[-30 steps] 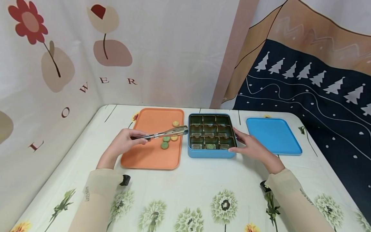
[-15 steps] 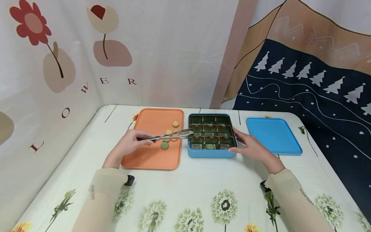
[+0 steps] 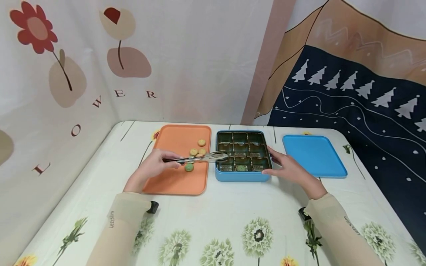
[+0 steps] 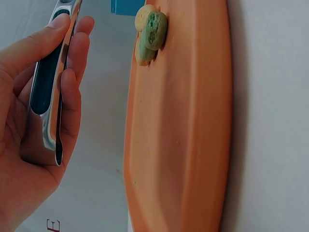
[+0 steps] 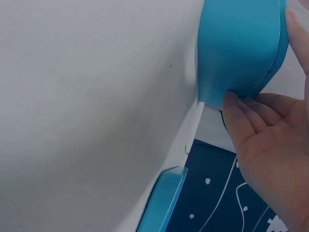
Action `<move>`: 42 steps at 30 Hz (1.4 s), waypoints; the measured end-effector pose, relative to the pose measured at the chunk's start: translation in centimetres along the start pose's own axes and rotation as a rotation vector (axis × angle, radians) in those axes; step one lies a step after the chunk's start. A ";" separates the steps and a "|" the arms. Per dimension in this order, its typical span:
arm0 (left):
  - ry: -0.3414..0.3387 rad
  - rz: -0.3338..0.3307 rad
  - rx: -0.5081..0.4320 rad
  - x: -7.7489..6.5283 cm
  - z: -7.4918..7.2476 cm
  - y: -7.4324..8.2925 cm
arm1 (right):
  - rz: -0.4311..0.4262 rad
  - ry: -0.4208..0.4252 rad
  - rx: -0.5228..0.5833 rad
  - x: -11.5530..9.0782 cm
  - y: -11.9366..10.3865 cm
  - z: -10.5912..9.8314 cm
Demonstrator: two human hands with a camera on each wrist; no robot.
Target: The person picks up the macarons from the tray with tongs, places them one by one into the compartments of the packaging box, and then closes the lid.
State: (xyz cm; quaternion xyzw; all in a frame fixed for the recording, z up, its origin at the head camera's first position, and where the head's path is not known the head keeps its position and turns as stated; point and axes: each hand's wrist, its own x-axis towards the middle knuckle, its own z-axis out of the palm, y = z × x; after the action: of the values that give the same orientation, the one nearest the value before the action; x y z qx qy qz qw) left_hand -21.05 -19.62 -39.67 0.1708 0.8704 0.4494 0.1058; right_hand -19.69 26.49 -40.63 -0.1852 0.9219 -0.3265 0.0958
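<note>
1. Pretty early days by the look of it: one green cookie (image 3: 241, 168) sits in the front-middle slot of the blue box (image 3: 243, 177) on the bench (image 3: 206, 221), and no other shows in there.
2. The loose cookies (image 3: 189, 167), yellow plus green, are bunched on the orange tray (image 3: 176, 181). Tongs partly cover them, so no exact count from me.
3. Blue lid (image 3: 314, 156) is off, right of the box.
4. Left hand (image 3: 154, 162) has its fingers curled round the metal tongs (image 3: 204, 157), tips over the box's left side. Can't tell if they're pinching anything.
5. Right hand (image 3: 286, 167) is spread, braced against the box's right side, thumb at the front corner.
6. Text: "LOWER" on the wall cloth (image 3: 186, 74), seemingly "LetsSlim" on both sleeves (image 3: 123, 221). No readable brand on the box.
</note>
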 end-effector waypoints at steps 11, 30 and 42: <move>0.009 -0.002 0.041 0.4 0.5 0.5 | -0.008 0.003 0.007 0.0 0.2 0.1; 0.027 -0.021 0.029 0.1 -0.1 0.4 | 0.009 0.000 0.002 0.1 0.1 0.1; 0.088 -0.055 0.021 -1.0 -1.4 -0.5 | 0.009 0.002 -0.013 -0.1 -0.1 0.1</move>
State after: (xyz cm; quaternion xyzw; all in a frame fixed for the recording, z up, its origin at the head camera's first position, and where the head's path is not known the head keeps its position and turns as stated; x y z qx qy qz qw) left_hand -20.74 -21.34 -39.22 0.1279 0.8833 0.4441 0.0781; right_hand -19.57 26.41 -40.65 -0.1812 0.9250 -0.3203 0.0951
